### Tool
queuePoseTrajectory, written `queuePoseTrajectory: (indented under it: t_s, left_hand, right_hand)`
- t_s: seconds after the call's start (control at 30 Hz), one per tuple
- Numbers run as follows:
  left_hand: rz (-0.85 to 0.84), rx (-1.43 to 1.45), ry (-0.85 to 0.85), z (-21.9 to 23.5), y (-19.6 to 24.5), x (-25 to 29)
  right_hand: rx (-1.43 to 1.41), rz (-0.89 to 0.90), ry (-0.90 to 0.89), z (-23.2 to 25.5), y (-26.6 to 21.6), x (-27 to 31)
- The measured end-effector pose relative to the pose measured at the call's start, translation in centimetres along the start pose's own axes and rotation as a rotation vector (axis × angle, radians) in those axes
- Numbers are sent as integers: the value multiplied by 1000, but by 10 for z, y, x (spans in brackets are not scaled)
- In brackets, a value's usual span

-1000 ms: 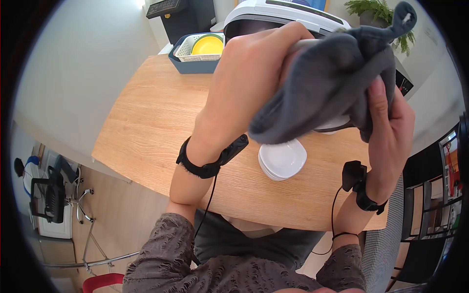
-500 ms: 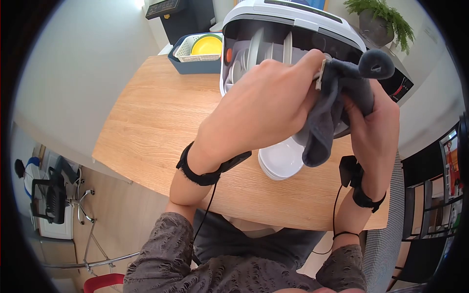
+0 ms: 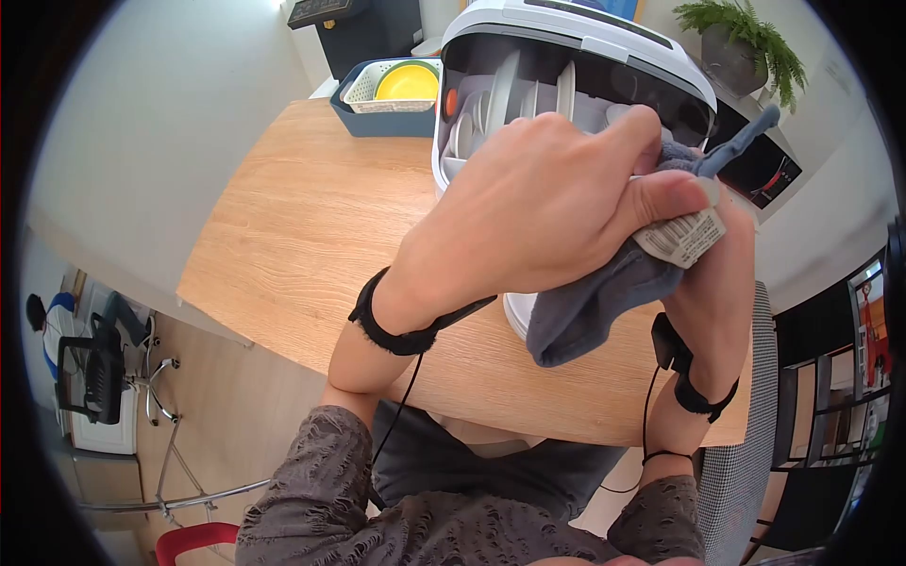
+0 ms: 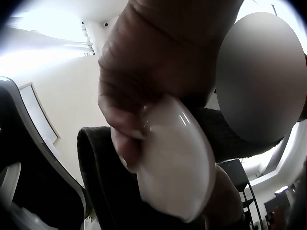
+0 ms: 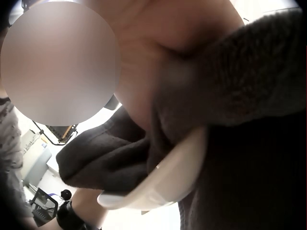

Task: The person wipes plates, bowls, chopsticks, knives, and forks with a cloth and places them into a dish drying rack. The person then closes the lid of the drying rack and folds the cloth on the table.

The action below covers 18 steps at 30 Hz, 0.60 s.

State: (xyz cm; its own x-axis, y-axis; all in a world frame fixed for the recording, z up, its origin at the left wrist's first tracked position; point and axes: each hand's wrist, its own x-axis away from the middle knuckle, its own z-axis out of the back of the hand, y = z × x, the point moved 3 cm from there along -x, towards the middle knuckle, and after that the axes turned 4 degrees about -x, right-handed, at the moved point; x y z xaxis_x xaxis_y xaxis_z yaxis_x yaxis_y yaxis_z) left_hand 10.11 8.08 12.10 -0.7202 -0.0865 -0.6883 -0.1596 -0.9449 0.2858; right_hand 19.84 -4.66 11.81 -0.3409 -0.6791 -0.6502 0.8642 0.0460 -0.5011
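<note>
My left hand (image 3: 528,208) grips a white dish (image 4: 177,167), its fingers curled over the rim in the left wrist view. A grey cloth (image 3: 604,302) with a white label (image 3: 681,236) hangs beneath this hand. Mostly hidden behind hand and cloth, my right hand (image 3: 714,259) holds the cloth; in the right wrist view the cloth (image 5: 105,158) wraps part of the dish (image 5: 168,177). Below the cloth, white bowls (image 3: 517,311) stand on the table (image 3: 283,217), largely covered from sight.
An open white cabinet (image 3: 604,42) with upright dishes (image 3: 502,90) inside stands behind the hands. To its left is a blue bin (image 3: 377,124) holding a white basket (image 3: 361,92) and a yellow bowl (image 3: 408,82). A potted plant (image 3: 734,57) stands at the back right.
The cloth has swung down and to the left, and its label has turned toward the head camera. My left hand has shifted slightly right; my right hand has come slightly lower.
</note>
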Motion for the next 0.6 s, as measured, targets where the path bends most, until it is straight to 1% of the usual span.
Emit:
queuePoseTrajectory:
  t_s: [0.13, 0.17, 0.23, 0.3, 0.33, 0.37, 0.4, 0.43, 0.47, 0.5, 0.53, 0.57, 0.6]
  left_hand:
    - [-3, 9, 33, 6, 4, 0]
    - [-2, 24, 65, 8, 4, 0]
    - [0, 40, 96, 8, 4, 0]
    - [-29, 63, 215, 8, 4, 0]
    - [-28, 64, 215, 7, 4, -1]
    - [7, 79, 242, 7, 3, 0]
    - [41, 94, 267, 7, 3, -1]
    - [40, 94, 266, 6, 1, -1]
    - [21, 70, 319, 5, -1, -2]
    - [2, 46, 372, 5, -1, -2]
    - [2, 47, 370, 5, -1, -2]
    - [72, 89, 375, 6, -2, -1]
    - [141, 131, 379, 6, -2, 0]
  right_hand:
    - [-90, -2, 49, 1, -3, 1]
    - [-114, -4, 67, 1, -4, 2]
    - [-127, -42, 48, 3, -9, 3]
    - [-139, -77, 28, 2, -6, 3]
    - [-162, -12, 97, 0, -1, 3]
    - [-186, 54, 165, 0, 1, 3]
    - [-185, 54, 166, 2, -2, 4]
    - [-180, -39, 108, 5, -5, 4]
    - [-175, -131, 49, 5, -6, 5]
    - [-175, -133, 50, 6, -5, 5]
    - [-164, -59, 40, 6, -5, 4]
    - [-152, 15, 31, 7, -6, 4]
    - [-153, 12, 33, 6, -5, 3]
